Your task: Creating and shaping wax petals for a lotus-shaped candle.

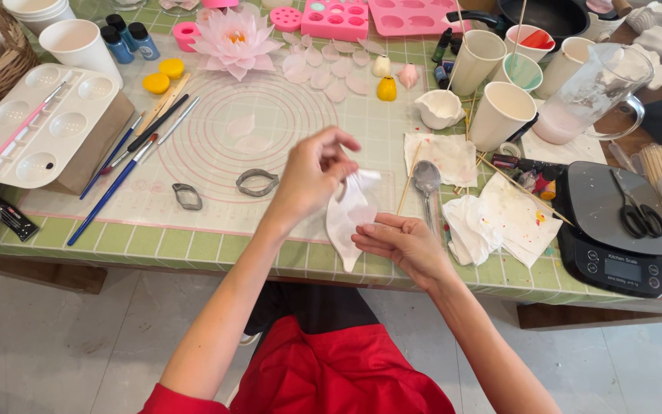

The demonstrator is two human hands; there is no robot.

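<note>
The white petal piece (349,217) is at the centre of the frame, slightly below the middle, held up in front of the near edge of the worktop (193,245), between the 2 hands. Its long axis runs approx. vertical, w/ the wider top near the left hand (316,175) and the pointed tip hanging down toward the lower centre. The left hand is above and to the left of the piece, fingers closed narrow in a pinch on its upper edge. The right hand (401,244) is below and to the right, palm half open, fingers almost flat and touching the right side of the piece like a support; it does not close around it. So the piece lies down-right from the left hand and up-left from the right hand, and both touch it; the left hand has the real grip. Just right of the hands a spoon (427,180) lies on the worktop, beside crumpled paper tissues (492,218). To the left, on the pink-ringed mat (216,146), lie 2 metal cutters (257,182), well apart from the hands. A pink flower (235,42) stands at the upper centre, and a black scale (614,230) w/ scissors on it is at the right.
</note>
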